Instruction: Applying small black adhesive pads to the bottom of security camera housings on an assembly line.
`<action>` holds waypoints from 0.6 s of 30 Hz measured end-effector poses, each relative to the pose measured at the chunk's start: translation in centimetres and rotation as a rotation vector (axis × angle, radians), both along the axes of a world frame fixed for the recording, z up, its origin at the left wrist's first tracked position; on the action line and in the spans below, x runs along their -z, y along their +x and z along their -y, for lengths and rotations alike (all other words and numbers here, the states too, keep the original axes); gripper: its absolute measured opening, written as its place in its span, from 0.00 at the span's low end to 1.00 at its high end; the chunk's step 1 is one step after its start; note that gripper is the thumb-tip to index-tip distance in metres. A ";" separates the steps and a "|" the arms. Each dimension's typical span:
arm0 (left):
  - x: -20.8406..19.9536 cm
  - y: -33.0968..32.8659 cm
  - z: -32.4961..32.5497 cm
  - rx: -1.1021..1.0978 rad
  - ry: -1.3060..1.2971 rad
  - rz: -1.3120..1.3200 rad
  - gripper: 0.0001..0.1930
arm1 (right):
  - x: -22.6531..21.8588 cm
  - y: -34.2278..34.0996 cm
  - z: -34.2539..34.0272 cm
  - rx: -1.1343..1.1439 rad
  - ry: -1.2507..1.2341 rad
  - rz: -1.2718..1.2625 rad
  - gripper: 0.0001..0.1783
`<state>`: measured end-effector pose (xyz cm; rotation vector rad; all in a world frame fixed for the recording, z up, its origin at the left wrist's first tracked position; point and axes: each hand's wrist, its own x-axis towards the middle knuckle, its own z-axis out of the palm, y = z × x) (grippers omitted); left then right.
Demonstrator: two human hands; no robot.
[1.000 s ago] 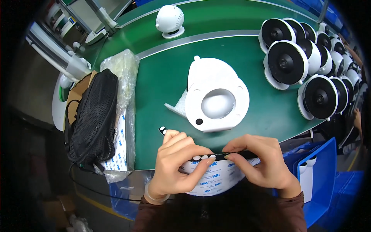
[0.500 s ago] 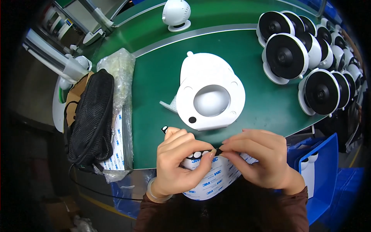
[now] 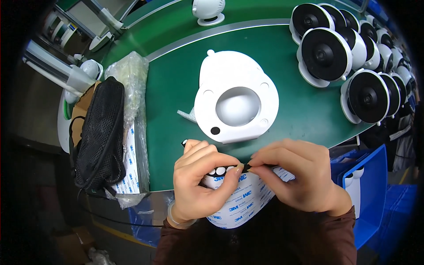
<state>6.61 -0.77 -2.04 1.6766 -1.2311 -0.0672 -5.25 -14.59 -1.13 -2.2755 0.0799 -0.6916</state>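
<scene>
My left hand [image 3: 198,185] pinches a black strip with a row of white round dots [image 3: 219,171] between thumb and forefinger; one end pokes out above its curled fingers. At the strip's other end, the thumb and forefinger of my right hand [image 3: 302,176] close on a small black piece, mostly covered by the fingertips. Below both hands lies a white sheet with blue print [image 3: 238,214]. Just beyond them, a white device [image 3: 269,99] rests with its base upward. A round black pad [image 3: 215,130] sits at the base's lower left; other shallow round recesses show bare white.
Several white devices with black round fronts [image 3: 324,55] crowd the right side. A black mesh pouch [image 3: 100,132] and bubble wrap [image 3: 128,88] lie left. Another white device [image 3: 208,9] stands at the back. A blue bin [image 3: 369,198] is at lower right.
The whole view has shifted slightly, so the table things appear higher and a little further left. Both hands keep their pinch on the strip, with small finger movements.
</scene>
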 end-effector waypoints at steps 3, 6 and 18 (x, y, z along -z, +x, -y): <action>0.0 -0.1 0.0 -0.012 -0.002 0.006 0.05 | 0.0 0.2 0.3 -0.038 0.002 0.008 0.10; 0.1 0.0 0.1 -0.029 0.001 -0.005 0.05 | 0.0 0.6 0.2 -0.016 -0.030 0.036 0.09; 1.8 0.3 -0.2 -0.064 -0.014 -0.119 0.06 | -0.2 1.4 1.0 0.246 0.441 0.063 0.04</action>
